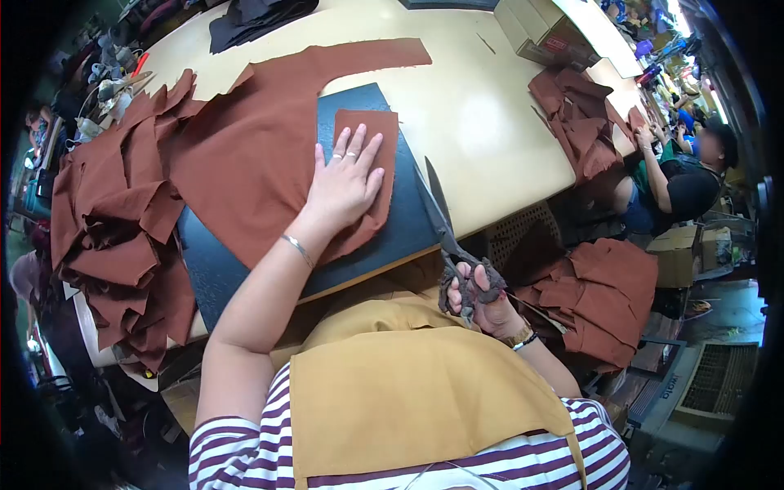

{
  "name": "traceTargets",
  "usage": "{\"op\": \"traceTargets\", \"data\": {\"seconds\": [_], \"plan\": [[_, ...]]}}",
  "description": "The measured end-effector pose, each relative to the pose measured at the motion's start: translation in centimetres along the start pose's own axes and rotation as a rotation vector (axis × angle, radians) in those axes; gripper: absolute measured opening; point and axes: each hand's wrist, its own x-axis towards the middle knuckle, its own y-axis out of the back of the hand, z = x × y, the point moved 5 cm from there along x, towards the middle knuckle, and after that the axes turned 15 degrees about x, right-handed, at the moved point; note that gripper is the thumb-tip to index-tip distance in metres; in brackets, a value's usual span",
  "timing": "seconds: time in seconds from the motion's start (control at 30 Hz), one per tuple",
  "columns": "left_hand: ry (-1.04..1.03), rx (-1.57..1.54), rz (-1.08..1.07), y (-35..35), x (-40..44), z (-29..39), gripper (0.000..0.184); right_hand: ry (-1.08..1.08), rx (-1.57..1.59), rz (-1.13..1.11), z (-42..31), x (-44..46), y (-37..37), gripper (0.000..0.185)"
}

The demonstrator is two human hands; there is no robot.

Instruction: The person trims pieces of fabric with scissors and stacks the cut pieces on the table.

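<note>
My left hand lies flat with spread fingers on a rust-brown fabric piece, pressing a folded part of it against a dark blue board. The fabric spreads left and back, with a long strip reaching toward the far side. Wrapped round the cloth-bound handles of a pair of large scissors, my right hand is beside the board's right front corner. The scissor blades point away from me, slightly parted, right of the fabric.
A heap of brown fabric hangs over the table's left side. More brown pieces lie at the right edge, with a bundle below. A cardboard box and dark cloth sit at the back. A person sits at right.
</note>
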Motion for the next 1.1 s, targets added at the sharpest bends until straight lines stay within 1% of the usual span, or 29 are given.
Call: {"op": "traceTargets", "data": {"seconds": [0.03, 0.07, 0.13, 0.2, 0.3, 0.33, 0.43, 0.47, 0.57, 0.77, 0.87, 0.97, 1.1], "plan": [[0.012, -0.002, 0.012, 0.0, -0.5, 0.3, 0.054, -0.021, 0.006, -0.049, 0.3, 0.5, -0.6, 0.042], [0.013, 0.005, 0.011, 0.0, -0.8, 0.4, 0.054, 0.014, 0.007, 0.042, 0.5, 0.7, -0.9, 0.042], [0.009, 0.022, 0.012, 0.2, -1.3, 0.6, 0.054, 0.027, -0.022, 0.077, 0.9, 1.4, -1.9, 0.041], [0.005, 0.033, 0.013, 0.1, -1.6, 0.7, 0.054, 0.059, -0.041, 0.084, 1.4, 2.3, -2.6, 0.041], [-0.005, 0.048, 0.009, 0.3, -1.7, 0.8, 0.054, 0.024, -0.048, 0.063, 2.1, 3.6, -2.7, 0.039], [-0.01, 0.051, 0.003, 0.3, -1.7, 0.8, 0.054, 0.055, -0.059, 0.109, 2.2, 3.9, -3.2, 0.04], [-0.02, 0.053, 0.008, 0.5, -1.9, 1.0, 0.053, 0.083, -0.115, 0.132, 2.1, 4.5, -4.1, 0.042], [-0.032, 0.053, 0.011, 0.6, -2.0, 1.3, 0.053, 0.128, -0.127, 0.159, 2.0, 4.6, -4.7, 0.043], [-0.052, 0.057, 0.018, 0.8, -2.5, 1.7, 0.054, 0.16, -0.092, 0.128, 1.9, 4.9, -5.3, 0.04], [-0.042, 0.055, 0.01, 0.8, -2.6, 1.9, 0.054, 0.173, -0.111, 0.149, 2.2, 4.8, -5.3, 0.032], [-0.04, 0.051, 0.016, 0.8, -2.6, 1.9, 0.054, 0.177, -0.167, 0.141, 2.3, 4.6, -5.1, 0.029], [-0.039, 0.044, 0.011, 0.8, -2.6, 2.0, 0.054, 0.185, -0.197, 0.194, 2.4, 4.3, -5.3, 0.026], [-0.038, 0.04, 0.016, 0.8, -2.6, 2.0, 0.054, 0.187, -0.188, 0.19, 2.3, 4.3, -5.5, 0.024]]}}
